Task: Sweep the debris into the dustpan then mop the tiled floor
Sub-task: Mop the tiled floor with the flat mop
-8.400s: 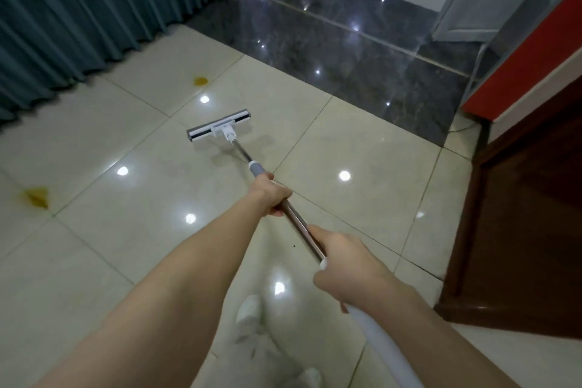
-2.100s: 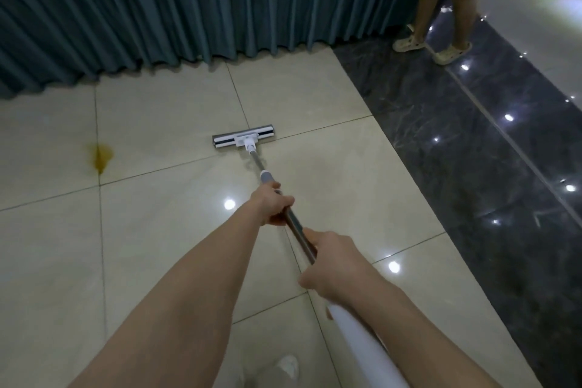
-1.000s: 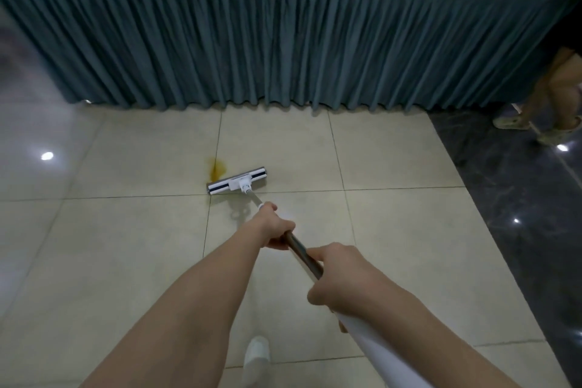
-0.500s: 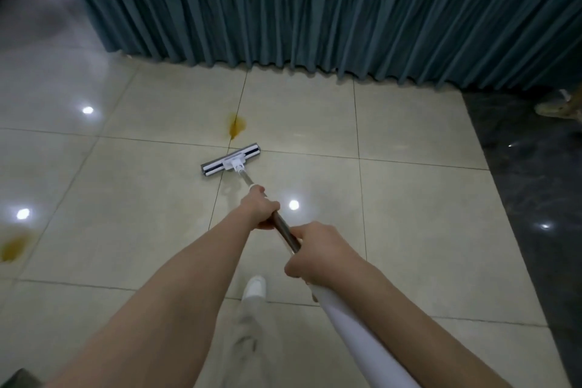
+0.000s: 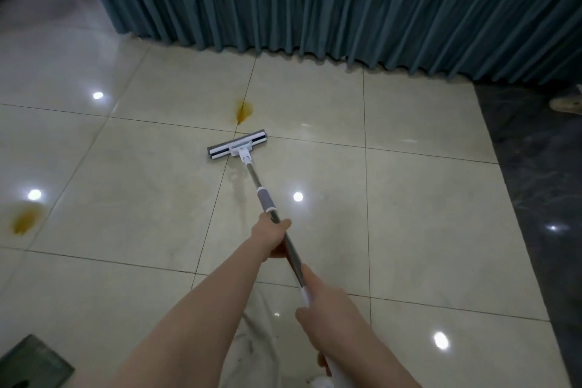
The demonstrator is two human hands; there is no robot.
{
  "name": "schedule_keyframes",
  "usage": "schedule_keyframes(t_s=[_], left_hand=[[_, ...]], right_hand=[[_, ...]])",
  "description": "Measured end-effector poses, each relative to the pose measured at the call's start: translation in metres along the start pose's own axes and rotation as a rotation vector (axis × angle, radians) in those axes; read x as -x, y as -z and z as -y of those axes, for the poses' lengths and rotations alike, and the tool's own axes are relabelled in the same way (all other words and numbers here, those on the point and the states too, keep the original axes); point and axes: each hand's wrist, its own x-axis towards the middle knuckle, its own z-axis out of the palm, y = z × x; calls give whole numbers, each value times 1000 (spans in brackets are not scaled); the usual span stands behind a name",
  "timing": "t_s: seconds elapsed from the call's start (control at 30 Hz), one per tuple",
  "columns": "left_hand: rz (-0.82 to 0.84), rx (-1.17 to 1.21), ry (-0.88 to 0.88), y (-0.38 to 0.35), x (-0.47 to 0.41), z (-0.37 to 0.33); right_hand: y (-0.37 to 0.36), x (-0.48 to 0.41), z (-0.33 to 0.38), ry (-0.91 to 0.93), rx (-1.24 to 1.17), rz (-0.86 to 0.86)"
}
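A flat mop with a white and grey head [image 5: 238,148] lies on the cream tiled floor [image 5: 409,214]. Its metal handle [image 5: 264,201] runs back toward me. My left hand [image 5: 271,238] grips the handle at mid-length. My right hand [image 5: 327,309] grips the white upper end, lower right. A yellow-brown stain [image 5: 243,109] sits on a tile joint just beyond the mop head. A second yellow stain [image 5: 25,220] marks the floor at the far left.
A pleated teal table skirt [image 5: 346,3] hangs to the floor along the back. Dark polished stone flooring [image 5: 535,198] borders the tiles on the right, with another person's shoe [image 5: 567,102] at its edge. A dark greenish flat object [image 5: 31,362] lies bottom left.
The view has dipped and come closer to the floor. The mop head sits just short of the central stain, about as far as half a second ago. Both hands hold as before.
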Motion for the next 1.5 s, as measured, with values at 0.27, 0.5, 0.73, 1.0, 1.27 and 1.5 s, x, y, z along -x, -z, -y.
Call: schedule_keyframes(t_s=[0.27,0.5,0.73,1.0,1.27,1.5], left_hand=[[-47,-148,-97,26,-37,-2],[-53,-223,-147,70,-102,-57],[-29,-233,-108,132,-191,-148],[-32,-220,-94,191,-282,-244],[-22,-73,-8,221,-311,-250],[-6,37,17,179,-266,-236]], right_hand=[[-8,-25,46,-69,11,120],[15,-89,105,-97,-104,48],[56,-197,181,-120,-39,52],[109,-299,269,-126,-55,-24],[98,-333,294,-90,-21,36],[113,-299,252,-85,-50,-7]])
